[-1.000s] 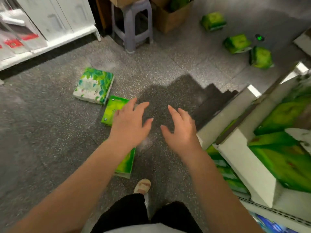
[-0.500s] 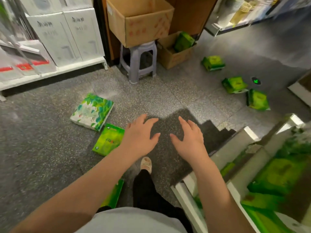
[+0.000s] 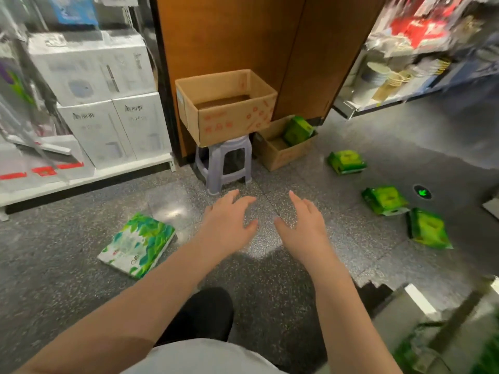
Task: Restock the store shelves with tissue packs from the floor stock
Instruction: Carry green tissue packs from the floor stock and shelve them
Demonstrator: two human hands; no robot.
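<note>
My left hand [image 3: 229, 225] and my right hand [image 3: 303, 225] are held out in front of me above the floor, fingers spread, holding nothing. A large leaf-printed tissue pack [image 3: 136, 245] lies flat on the floor left of my left hand. Three green tissue packs lie on the floor to the right: one far [image 3: 346, 161], one in the middle [image 3: 384, 200], one nearest [image 3: 428, 228]. Another green pack [image 3: 297, 130] stands in a low cardboard box [image 3: 280, 155]. The shelf with green packs [image 3: 432, 344] is blurred at the bottom right.
An open cardboard box [image 3: 229, 122] sits on a lilac plastic stool [image 3: 224, 166] straight ahead, against a brown wooden panel [image 3: 243, 36]. White product boxes [image 3: 108, 128] fill a low shelf on the left. Another goods shelf [image 3: 405, 76] runs at the right.
My view has lifted from the floor by my feet toward the stool and boxes. The small green packs near my left hand have left the view. Both hands stay spread and hold nothing.
</note>
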